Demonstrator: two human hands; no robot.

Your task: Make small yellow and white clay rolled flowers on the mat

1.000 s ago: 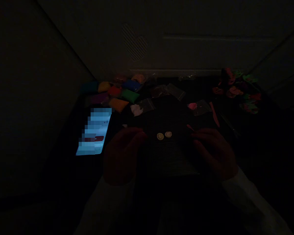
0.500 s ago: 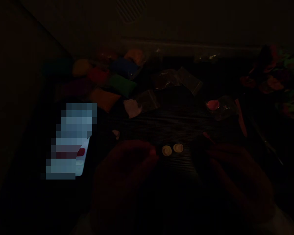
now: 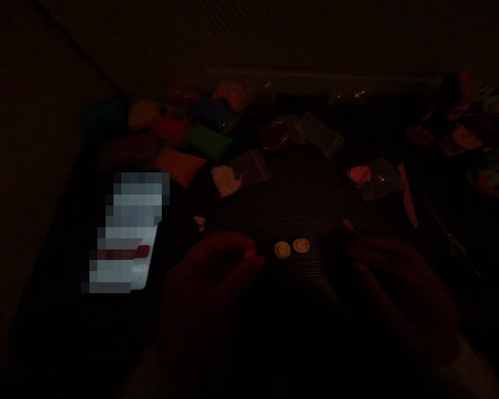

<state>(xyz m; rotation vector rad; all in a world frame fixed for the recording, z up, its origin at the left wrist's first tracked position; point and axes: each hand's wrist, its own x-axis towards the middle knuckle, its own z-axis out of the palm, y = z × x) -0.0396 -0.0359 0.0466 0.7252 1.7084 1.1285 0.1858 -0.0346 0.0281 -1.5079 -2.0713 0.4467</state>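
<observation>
The scene is very dark. My left hand point(image 3: 208, 282) is closed in a pinch on a small reddish-pink piece of clay point(image 3: 250, 253). Just right of its fingertips, two small pale discs point(image 3: 282, 250) with spiral-like marks lie side by side on the dark ribbed surface. My right hand point(image 3: 407, 293) has its thumb and fingers drawn together beyond the discs; what they hold, if anything, is lost in the dark. From behind its forefinger a thin pink tool with a rounded end point(image 3: 348, 225) sticks out; I cannot tell whether the hand grips it.
A lit phone point(image 3: 143, 266), partly blurred out, lies at left. Behind it are several coloured clay packets point(image 3: 181, 166) and a torn whitish lump point(image 3: 226, 181). A clear bag point(image 3: 374, 180) with a pink piece and a pink plastic knife point(image 3: 407, 197) lie at right, near colourful shapes point(image 3: 461, 138).
The view has shifted slightly, moving the phone and packets a little rightward. A bit more of the thin pink tool shows beside my right hand. Both hands keep nearly the same pose.
</observation>
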